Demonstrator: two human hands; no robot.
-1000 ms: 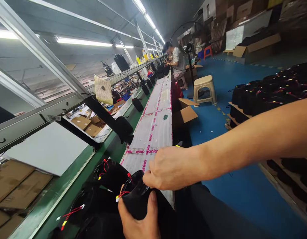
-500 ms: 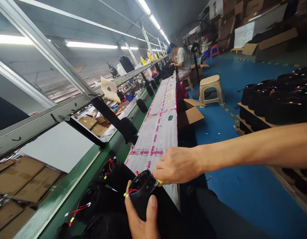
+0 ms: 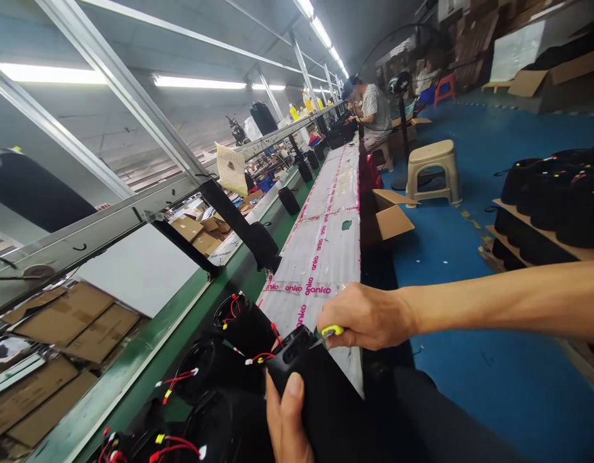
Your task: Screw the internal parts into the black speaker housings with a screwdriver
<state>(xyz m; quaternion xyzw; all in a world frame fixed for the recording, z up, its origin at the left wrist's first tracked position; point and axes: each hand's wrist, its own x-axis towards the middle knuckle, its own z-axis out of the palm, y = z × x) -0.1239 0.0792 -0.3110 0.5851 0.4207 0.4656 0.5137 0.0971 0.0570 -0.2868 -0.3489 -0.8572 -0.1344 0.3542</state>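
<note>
My left hand is wrapped around a black cylindrical speaker shell, its thumb along the side. The shell is tilted, its end with two recesses facing up, and red wires with small connectors stick out there. In my right hand is a yellow-handled knife, its thin metal blade at the rim of the shell. Fingers cover part of the handle. Several similar black shells with red wires stand just left of my left hand.
A white-covered bench strip printed in pink runs ahead beside a green conveyor belt. To the right are a beige stool, an open carton and stacked black shells. A person sits farther along the bench.
My left hand has turned the shell, so its side now faces me more and the open end less. My right hand has shifted slightly, showing more of the yellow knife. The view has swung left.
</note>
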